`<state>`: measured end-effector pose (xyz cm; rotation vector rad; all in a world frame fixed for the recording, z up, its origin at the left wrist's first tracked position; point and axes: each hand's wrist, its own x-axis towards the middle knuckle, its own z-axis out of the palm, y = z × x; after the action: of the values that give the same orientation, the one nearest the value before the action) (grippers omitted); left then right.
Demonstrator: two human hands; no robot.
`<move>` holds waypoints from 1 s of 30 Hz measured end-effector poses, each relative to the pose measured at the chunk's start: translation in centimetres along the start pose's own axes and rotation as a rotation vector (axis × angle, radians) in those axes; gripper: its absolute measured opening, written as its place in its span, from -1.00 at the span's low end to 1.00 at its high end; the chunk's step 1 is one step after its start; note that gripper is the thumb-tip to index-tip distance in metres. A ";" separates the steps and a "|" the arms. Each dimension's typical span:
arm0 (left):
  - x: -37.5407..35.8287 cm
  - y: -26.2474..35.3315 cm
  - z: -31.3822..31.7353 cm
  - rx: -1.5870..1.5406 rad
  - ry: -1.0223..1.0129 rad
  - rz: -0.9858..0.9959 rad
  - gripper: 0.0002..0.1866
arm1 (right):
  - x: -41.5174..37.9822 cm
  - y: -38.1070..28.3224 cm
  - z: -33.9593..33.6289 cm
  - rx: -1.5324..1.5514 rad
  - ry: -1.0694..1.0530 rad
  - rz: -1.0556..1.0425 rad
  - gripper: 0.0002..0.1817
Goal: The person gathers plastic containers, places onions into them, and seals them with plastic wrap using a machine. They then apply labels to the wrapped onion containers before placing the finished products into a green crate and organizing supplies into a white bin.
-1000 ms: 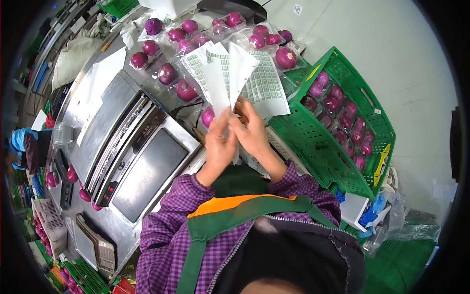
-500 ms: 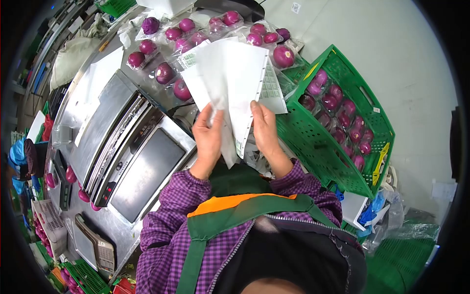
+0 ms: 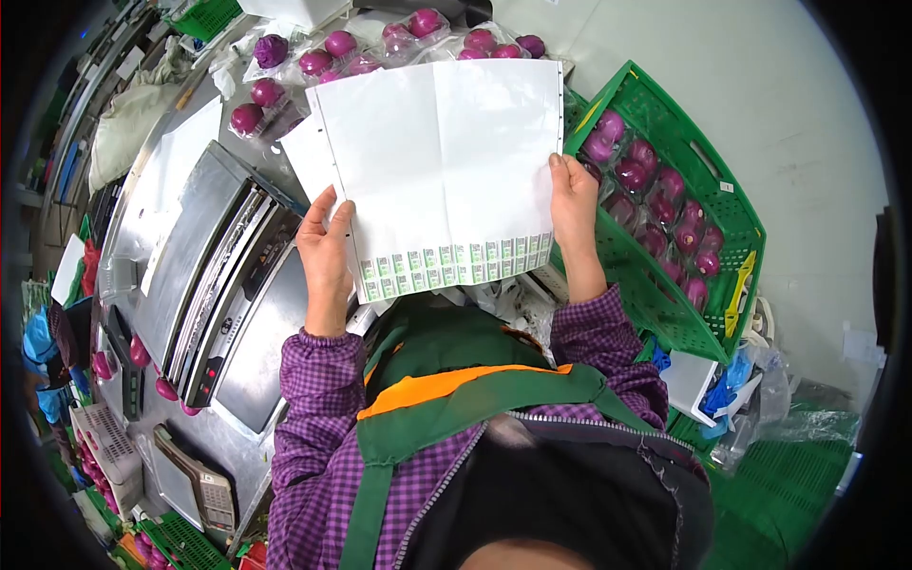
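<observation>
A wide white label sheet [image 3: 446, 161] is spread out flat in front of me, with a faint crease down its middle. Rows of small green-and-white labels [image 3: 451, 264] run along its near edge; the rest of it is bare. My left hand [image 3: 325, 242] pinches the sheet's left edge between thumb and fingers. On the opposite edge, my right hand [image 3: 576, 204] grips it the same way. Another white paper [image 3: 306, 157] sticks out behind the left side. Film-wrapped purple onions [image 3: 342, 44] lie on the table beyond the sheet, partly covered by it.
At the right stands a green crate [image 3: 665, 304] holding wrapped purple onions [image 3: 655, 204]. A wrapping machine [image 3: 237, 294] with a metal top occupies the left. Nearer me on that side are a scale [image 3: 199, 480] and a pale basket [image 3: 106, 446].
The folded sheet has been opened out wide, and its printed labels now face me. My hands have moved apart, the left one leftward and the right one rightward.
</observation>
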<state>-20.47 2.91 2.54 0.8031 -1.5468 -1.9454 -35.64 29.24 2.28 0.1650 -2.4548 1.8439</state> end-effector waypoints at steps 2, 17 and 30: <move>0.1 0.4 -0.3 -0.067 -0.037 -0.010 -0.59 | 0.3 -0.6 -1.1 -0.125 0.124 -0.111 -0.69; -2.3 1.3 3.9 0.364 -0.155 0.634 -0.19 | -4.5 -5.3 -0.6 0.548 0.121 -0.021 -0.75; -7.3 -0.4 12.3 0.163 -1.002 0.650 -0.40 | -5.5 -2.3 -4.6 0.735 0.307 0.183 -0.60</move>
<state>-24.41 16.47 5.16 -0.7170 -2.1338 -1.7544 -29.95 33.30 5.15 -0.2978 -1.5510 2.5350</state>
